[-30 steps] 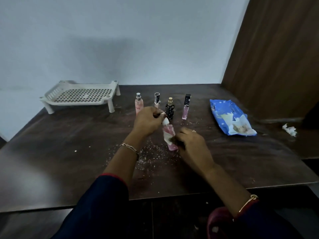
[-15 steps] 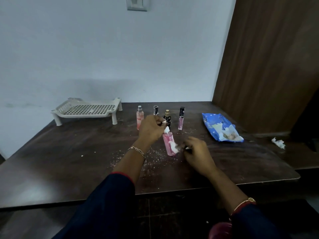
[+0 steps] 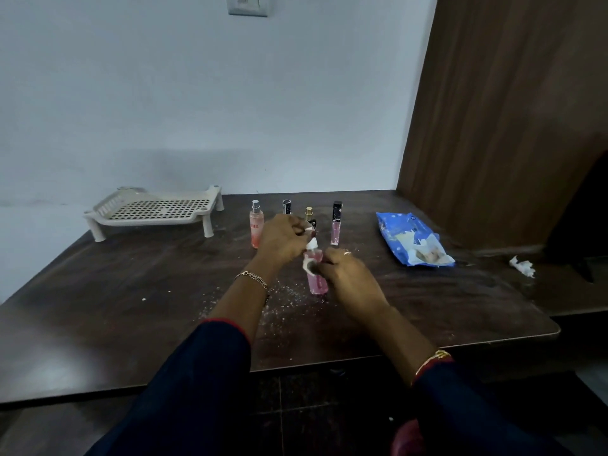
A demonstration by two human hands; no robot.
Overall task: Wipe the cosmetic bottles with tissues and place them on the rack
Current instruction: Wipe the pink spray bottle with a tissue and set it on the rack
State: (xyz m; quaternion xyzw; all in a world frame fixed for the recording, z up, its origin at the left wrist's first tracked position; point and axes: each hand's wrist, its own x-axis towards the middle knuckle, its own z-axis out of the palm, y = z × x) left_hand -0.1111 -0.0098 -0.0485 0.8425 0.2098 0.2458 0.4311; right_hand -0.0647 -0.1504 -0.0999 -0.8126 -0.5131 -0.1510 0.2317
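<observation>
A: Standing where, that pink bottle [image 3: 317,281]?
B: Upright on the table [image 3: 131,307], near the middle, between both hands. The left hand [image 3: 283,240] curls its fingers round the white cap; the right hand [image 3: 348,274] pinches a tissue [image 3: 309,266] against its side.
A: And the rack [image 3: 158,210]?
B: Far left, well apart. Other bottles [image 3: 256,225] stand in a row just beyond the hands; the blue tissue pack [image 3: 411,240] lies right.

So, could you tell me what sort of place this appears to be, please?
Probably a simple room in a home, though I cannot be sure: a dark wooden table against a plain pale wall with a switch plate, small cosmetic bottles and a blue tissue pack on it.
</observation>
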